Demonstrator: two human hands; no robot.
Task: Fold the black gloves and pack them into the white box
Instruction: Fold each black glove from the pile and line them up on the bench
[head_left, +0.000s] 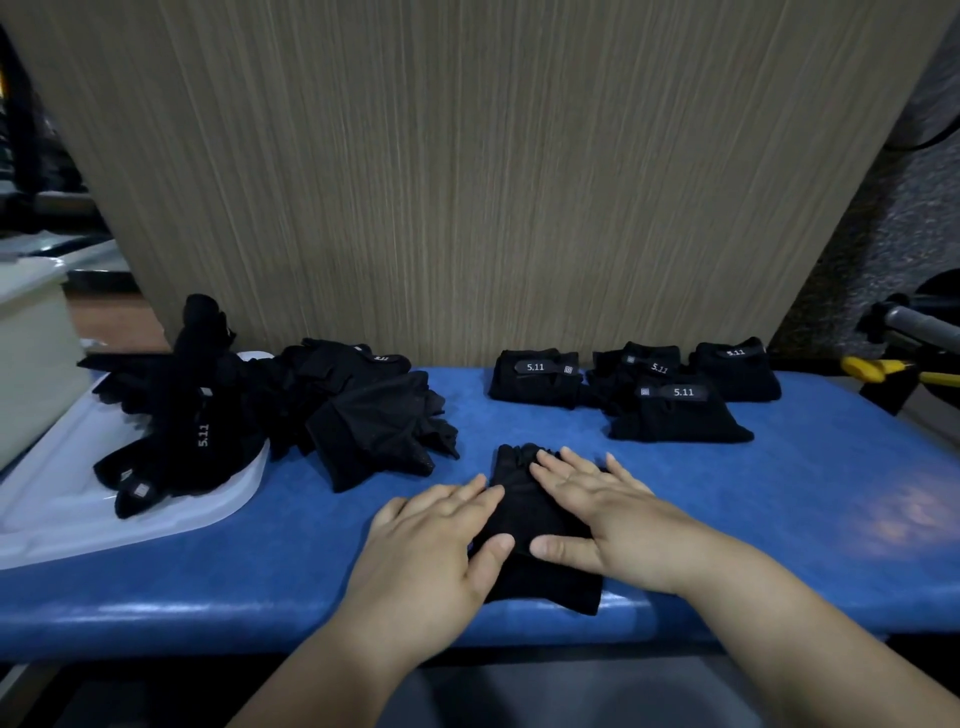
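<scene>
A black glove (524, 512) lies flat on the blue table (779, 499) near its front edge, fingers pointing away from me. My left hand (431, 551) presses its left side with straight fingers and the thumb on the cloth. My right hand (597, 514) lies flat on its right side, thumb pointing inward. Several folded black gloves (670, 400) with 5.11 labels sit at the back right. A heap of loose black gloves (322, 410) spreads from a white tray (156, 519) onto the table at the left. A white box (31, 353) stands at the far left edge.
An upright wood-grain panel (467, 182) closes off the back of the table. Yellow-handled scissors (872, 369) and a dark metal frame (919, 327) lie off the table's right end. The blue surface right of the hands is bare.
</scene>
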